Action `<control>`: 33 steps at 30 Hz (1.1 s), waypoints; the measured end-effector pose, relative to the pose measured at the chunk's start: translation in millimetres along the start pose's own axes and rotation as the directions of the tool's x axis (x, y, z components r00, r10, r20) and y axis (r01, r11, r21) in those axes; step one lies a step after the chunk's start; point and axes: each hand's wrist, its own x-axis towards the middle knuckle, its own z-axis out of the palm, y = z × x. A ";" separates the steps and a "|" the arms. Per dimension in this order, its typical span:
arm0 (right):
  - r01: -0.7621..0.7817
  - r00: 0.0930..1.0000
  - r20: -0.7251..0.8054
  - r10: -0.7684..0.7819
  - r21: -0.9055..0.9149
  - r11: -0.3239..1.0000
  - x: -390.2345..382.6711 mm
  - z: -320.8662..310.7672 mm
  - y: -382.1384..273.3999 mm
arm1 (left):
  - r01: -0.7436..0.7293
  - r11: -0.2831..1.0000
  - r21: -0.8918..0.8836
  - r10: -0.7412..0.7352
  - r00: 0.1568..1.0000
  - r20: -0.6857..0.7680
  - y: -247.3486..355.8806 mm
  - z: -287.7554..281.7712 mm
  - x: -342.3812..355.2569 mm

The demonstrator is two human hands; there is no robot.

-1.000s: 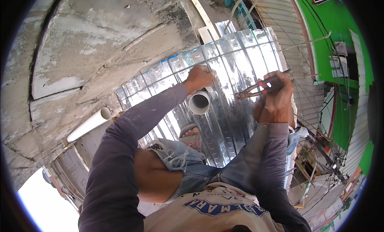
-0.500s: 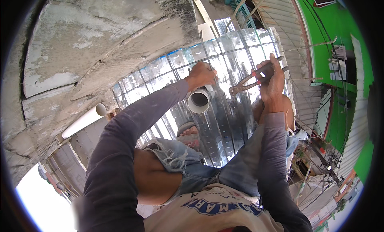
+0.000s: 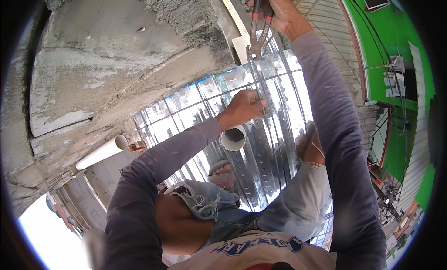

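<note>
Over a shiny ribbed metal sheet lies a grid of thin steel bars. My left hand is closed around one of the steel bars, just above a white pipe that stands up through the sheet. Farther off, my right hand grips the dark handles of a pair of pincers with red bands. The pincers point back toward me, and their jaws are at the upper part of a bar, near the sheet's far edge. Whether the jaws bite on it I cannot tell.
A rough concrete wall rises along the left, with a second white pipe below it. Corrugated roofing and a green wall lie to the right. My sandalled foot is on the sheet.
My right hand has swung the pincers forward and left to the far edge of the sheet, turning the jaws toward me. My left hand stays near the pipe, slightly farther right.
</note>
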 end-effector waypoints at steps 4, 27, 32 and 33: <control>-0.023 0.999 0.031 0.025 -0.041 0.999 46.1 -8.0 4.3 | -0.034 0.999 0.039 0.033 0.999 0.031 12.4 5.6 2.6; -0.204 0.959 0.110 0.260 -0.369 0.907 93.5 -2.9 56.3 | 0.003 1.000 0.021 -0.003 1.000 -0.005 18.2 8.3 -1.0; -0.217 0.965 0.069 0.253 -0.330 0.918 92.9 -3.7 65.7 | 0.005 1.000 0.005 -0.005 1.000 -0.001 20.7 6.7 -2.0; -0.222 0.962 0.077 0.262 -0.339 0.914 94.3 -5.6 68.2 | -0.007 1.000 0.007 0.007 1.000 0.001 20.9 6.9 -1.2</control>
